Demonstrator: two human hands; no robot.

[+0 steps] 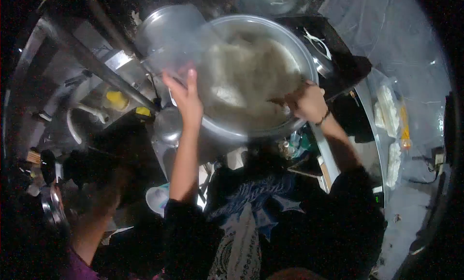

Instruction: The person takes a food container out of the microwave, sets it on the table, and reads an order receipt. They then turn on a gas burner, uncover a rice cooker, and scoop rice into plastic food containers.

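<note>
A wide metal basin stands in front of me, with pale, blurred contents inside. My left hand is raised at the basin's left side. Its thumb and fingers grip a hazy, see-through container, and pinkish fingertips show faintly through it. My right hand is closed at the basin's right rim, knuckles up and fingertips turned inward in shadow. What it holds, if anything, is hidden. Below my left wrist sits a small round metal bowl.
Another person's forearm in a purple sleeve reaches in at lower left. Metal tongs lie beyond the basin. A yellow object and a metal pole are on the left. White packages lie right. A white tub stands below.
</note>
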